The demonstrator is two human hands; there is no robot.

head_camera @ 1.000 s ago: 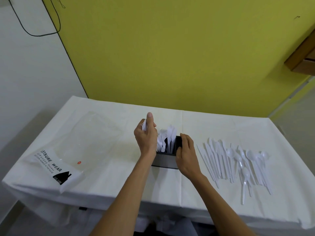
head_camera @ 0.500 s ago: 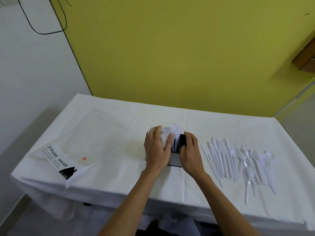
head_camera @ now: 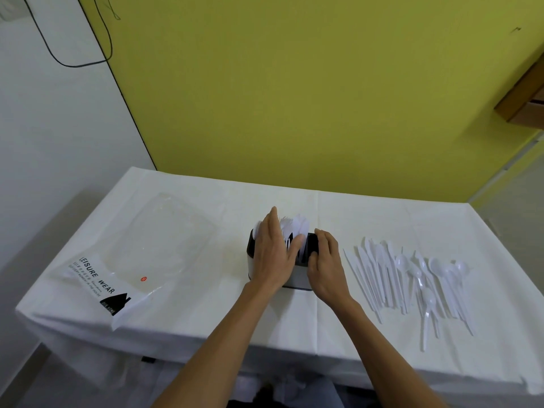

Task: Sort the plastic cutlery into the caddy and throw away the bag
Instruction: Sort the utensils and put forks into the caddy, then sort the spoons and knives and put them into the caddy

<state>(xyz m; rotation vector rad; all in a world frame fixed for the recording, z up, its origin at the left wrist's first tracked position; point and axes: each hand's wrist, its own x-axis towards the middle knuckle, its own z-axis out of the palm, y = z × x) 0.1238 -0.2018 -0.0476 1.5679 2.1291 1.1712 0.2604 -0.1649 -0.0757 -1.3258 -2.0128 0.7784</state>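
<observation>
Lowered left hand [head_camera: 273, 254] lies flat on upright cutlery [head_camera: 294, 225]; right hand [head_camera: 323, 260] grips caddy [head_camera: 297, 278].

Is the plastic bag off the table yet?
No, the clear bag lies flat on the table, left of the caddy.

pressing left hand [head_camera: 275, 254] flat against cutlery [head_camera: 295, 225] standing in caddy [head_camera: 297, 279], gripping its right rim with right hand [head_camera: 325, 267]; loose spoons [head_camera: 435, 267] at right, bag [head_camera: 141, 254] at left.
</observation>
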